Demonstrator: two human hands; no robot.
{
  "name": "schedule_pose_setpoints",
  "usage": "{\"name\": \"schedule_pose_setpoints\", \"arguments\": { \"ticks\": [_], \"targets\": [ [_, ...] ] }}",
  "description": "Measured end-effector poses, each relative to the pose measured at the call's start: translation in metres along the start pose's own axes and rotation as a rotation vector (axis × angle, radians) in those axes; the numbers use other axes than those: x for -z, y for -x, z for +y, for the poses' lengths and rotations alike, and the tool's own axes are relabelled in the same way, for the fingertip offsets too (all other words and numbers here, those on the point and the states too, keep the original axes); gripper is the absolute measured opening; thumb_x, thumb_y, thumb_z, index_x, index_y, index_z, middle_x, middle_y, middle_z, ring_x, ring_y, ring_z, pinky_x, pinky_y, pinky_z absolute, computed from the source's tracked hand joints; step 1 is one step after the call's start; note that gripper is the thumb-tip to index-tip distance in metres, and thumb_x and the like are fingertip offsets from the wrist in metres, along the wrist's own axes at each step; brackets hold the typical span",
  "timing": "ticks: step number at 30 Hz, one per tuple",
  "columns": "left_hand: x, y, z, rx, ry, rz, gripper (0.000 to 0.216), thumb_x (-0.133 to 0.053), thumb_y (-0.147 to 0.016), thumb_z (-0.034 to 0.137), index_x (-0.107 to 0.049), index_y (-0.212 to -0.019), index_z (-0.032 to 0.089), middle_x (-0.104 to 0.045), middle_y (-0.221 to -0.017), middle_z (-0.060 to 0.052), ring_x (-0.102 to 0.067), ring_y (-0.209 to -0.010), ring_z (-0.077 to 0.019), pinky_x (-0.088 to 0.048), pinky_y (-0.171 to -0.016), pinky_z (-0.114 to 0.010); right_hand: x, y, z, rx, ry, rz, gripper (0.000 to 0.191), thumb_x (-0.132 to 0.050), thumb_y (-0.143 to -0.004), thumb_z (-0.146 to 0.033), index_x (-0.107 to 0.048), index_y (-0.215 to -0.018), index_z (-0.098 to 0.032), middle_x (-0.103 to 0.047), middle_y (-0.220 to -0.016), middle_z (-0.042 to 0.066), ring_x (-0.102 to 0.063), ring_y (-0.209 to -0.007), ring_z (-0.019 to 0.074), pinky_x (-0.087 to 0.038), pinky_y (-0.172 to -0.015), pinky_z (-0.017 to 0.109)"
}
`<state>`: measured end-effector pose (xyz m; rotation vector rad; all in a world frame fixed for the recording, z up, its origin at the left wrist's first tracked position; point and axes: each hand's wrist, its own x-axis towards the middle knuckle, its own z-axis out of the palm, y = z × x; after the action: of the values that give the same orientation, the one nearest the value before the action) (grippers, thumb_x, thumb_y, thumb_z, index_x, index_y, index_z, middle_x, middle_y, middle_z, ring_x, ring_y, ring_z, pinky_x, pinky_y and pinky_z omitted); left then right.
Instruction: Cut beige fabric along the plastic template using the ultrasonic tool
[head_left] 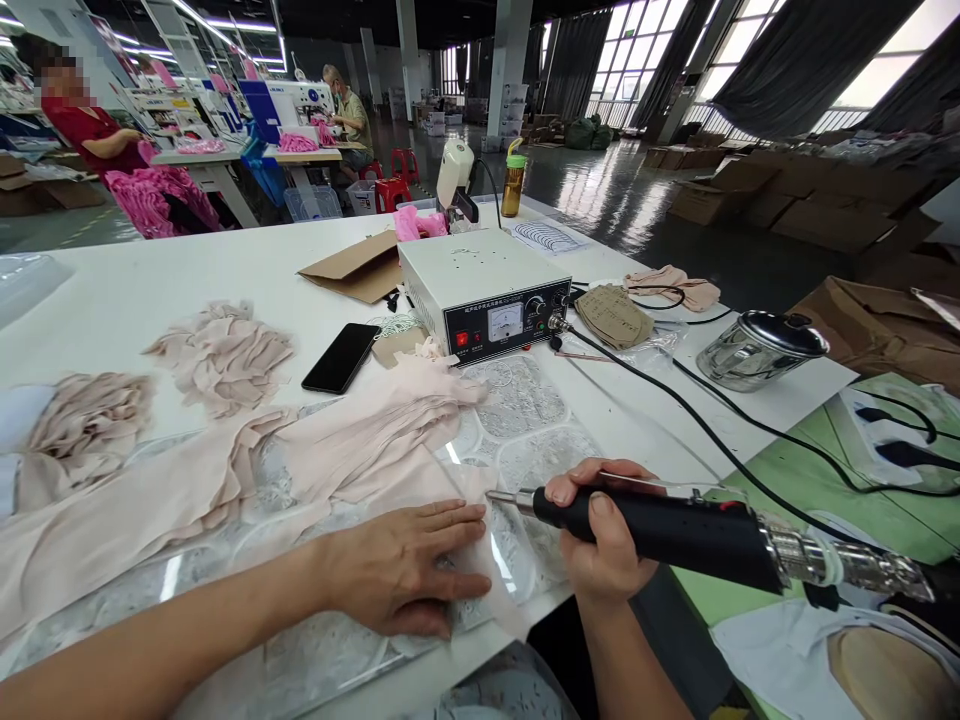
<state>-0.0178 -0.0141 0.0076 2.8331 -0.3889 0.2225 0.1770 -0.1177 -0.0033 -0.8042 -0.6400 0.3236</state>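
Grasps a black ultrasonic handpiece (667,530) in the curled fingers of the right hand (604,545), aiming its metal tip (514,499) leftward at the edge of a beige fabric strip (478,482); cannot tell whether actually touching. Presses the same strip down with the flat left hand (405,565) just beside the tip, with its fingers extended and clasping nothing. Has a glossy clear plate (523,395) with rounded outlines under the cloth, on the white surface (637,425). Farther left, shows ruffled beige fabric pieces (225,355) in a pile, near a black smartphone (341,358). Beyond the plate, includes an ultrasonic generator box (487,270) with a needle meter and a black cable (652,379) running toward the handpiece's rear. To the right, shows a lidded metal cup (761,352); toward the far end, an amber bottle (513,187).
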Motion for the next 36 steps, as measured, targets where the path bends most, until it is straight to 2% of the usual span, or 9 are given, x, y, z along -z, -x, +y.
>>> {"name": "schedule_pose_setpoints", "arguments": {
  "ticks": [7,16,23,29,36],
  "targets": [
    [-0.001,-0.003,-0.009,-0.039,0.002,-0.05,0.043,-0.057,-0.095,0.047,-0.061,-0.128,0.019,-0.056,-0.128,-0.02,-0.04,-0.139,-0.0358,-0.036,-0.115,-0.048,-0.002,-0.003,0.0,-0.025,-0.02,0.014,0.016,-0.061,-0.081,-0.023,-0.059,-0.097,-0.024,-0.06,-0.081,-0.003,-0.058,-0.057,0.0115,-0.052,-0.058,0.032],
    [-0.001,-0.004,-0.006,-0.02,0.013,-0.025,0.044,-0.053,-0.096,0.051,-0.062,-0.127,0.021,-0.058,-0.125,-0.02,-0.043,-0.136,-0.0375,-0.04,-0.111,-0.051,-0.003,-0.003,-0.001,-0.025,-0.027,0.011,0.016,-0.061,-0.08,-0.023,-0.058,-0.096,-0.024,-0.06,-0.081,-0.003,-0.058,-0.057,0.0116,-0.052,-0.058,0.031],
    [-0.004,-0.003,-0.006,-0.01,0.009,-0.017,0.045,-0.05,-0.098,0.053,-0.061,-0.128,0.022,-0.057,-0.127,-0.019,-0.041,-0.138,-0.0363,-0.038,-0.113,-0.05,-0.001,-0.004,0.0,-0.039,-0.038,0.005,0.015,-0.061,-0.08,-0.023,-0.06,-0.095,-0.024,-0.059,-0.08,-0.002,-0.057,-0.057,0.0125,-0.052,-0.058,0.033],
    [-0.004,-0.004,-0.006,-0.021,0.017,0.037,0.044,-0.049,-0.098,0.052,-0.064,-0.124,0.021,-0.06,-0.123,-0.019,-0.047,-0.132,-0.0362,-0.04,-0.111,-0.048,0.007,0.004,-0.028,-0.092,-0.068,-0.025,0.014,-0.057,-0.078,-0.021,-0.06,-0.092,-0.023,-0.057,-0.076,-0.002,-0.055,-0.054,0.0125,-0.05,-0.05,0.03],
    [-0.003,-0.005,-0.005,-0.022,0.017,0.005,0.045,-0.05,-0.097,0.054,-0.064,-0.124,0.021,-0.059,-0.122,-0.019,-0.048,-0.131,-0.037,-0.041,-0.109,-0.048,0.014,0.017,-0.054,-0.205,-0.071,-0.118,0.01,-0.061,-0.081,-0.026,-0.059,-0.09,-0.022,-0.057,-0.075,-0.001,-0.055,-0.053,0.0114,-0.051,-0.05,0.03]
  ]
}}
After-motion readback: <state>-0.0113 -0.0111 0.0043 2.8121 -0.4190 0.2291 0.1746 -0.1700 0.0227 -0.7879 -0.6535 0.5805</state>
